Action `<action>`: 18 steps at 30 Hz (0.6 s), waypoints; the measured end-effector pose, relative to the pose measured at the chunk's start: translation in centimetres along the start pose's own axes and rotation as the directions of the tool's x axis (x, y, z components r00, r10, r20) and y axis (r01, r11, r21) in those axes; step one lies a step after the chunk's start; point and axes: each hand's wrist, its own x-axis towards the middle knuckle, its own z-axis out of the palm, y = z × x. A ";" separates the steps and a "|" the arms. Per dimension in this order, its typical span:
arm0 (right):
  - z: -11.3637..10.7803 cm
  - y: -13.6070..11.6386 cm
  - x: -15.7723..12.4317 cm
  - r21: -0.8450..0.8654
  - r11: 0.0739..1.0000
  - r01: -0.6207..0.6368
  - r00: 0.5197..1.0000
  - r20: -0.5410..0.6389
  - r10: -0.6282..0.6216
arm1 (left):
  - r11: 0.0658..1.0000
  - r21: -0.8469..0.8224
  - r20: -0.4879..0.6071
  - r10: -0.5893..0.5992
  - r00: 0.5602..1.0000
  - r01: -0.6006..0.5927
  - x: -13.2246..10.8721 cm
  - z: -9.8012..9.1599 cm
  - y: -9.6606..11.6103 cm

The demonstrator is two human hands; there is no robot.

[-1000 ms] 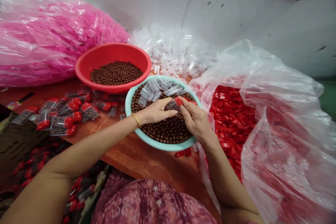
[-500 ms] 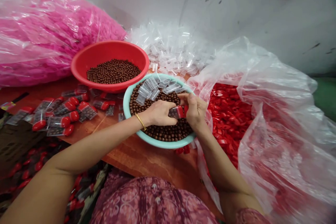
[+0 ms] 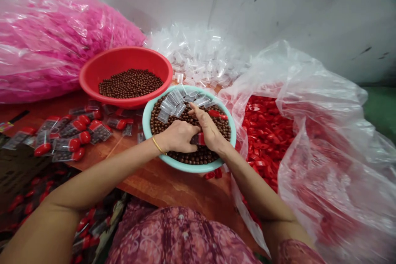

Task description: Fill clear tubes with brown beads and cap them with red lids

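A light teal basin (image 3: 190, 168) full of round brown beads (image 3: 188, 157) stands in front of me. Over it, my left hand (image 3: 177, 136) grips a small clear plastic container (image 3: 195, 139) with a red cap, partly hidden by both hands. My right hand (image 3: 208, 130) has its fingers stretched out, its palm side against the capped end. Several clear empty containers (image 3: 173, 104) lie on the beads at the basin's far side. A couple of loose red caps (image 3: 217, 114) rest on the beads beyond my right hand.
Left of the basin lie capped containers (image 3: 74, 132); behind them stands a red basin (image 3: 88, 78) of beads. A pink-filled bag (image 3: 62, 41) sits back left. Clear containers (image 3: 201, 57) are heaped behind, and an open bag of red caps (image 3: 266, 140) is at right.
My right hand has opened from curled fingers to stretched ones, its palm side now at the red cap. Loose red caps now show on the beads. My left hand keeps its container.
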 end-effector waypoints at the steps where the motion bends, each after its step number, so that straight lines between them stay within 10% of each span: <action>1: -0.3 0.2 0.1 0.018 1.000 -0.010 0.999 -0.049 0.011 | 1.000 0.005 -0.024 -0.016 1.000 0.016 -0.3 -0.3 0.0; 5: -3.3 2.1 0.6 -0.271 0.959 -0.083 0.973 -0.228 0.020 | 0.974 0.036 -0.203 -0.214 0.956 0.225 -3.6 -2.8 -0.5; 12: -5.0 5.7 0.0 -0.717 0.667 -0.202 0.979 -0.139 0.146 | 0.637 0.345 -0.220 -0.659 0.719 0.690 -14.2 -7.2 -5.5; 15: -3.7 6.2 -0.2 -0.705 0.689 -0.171 0.982 -0.176 0.064 | 0.605 0.443 -0.238 -0.632 0.737 0.662 -15.3 -7.2 -6.7; 18: -3.0 6.2 -0.2 -0.668 0.733 -0.132 0.976 -0.217 -0.022 | 0.732 0.448 -0.380 -0.364 0.851 0.513 -12.4 -6.5 -5.9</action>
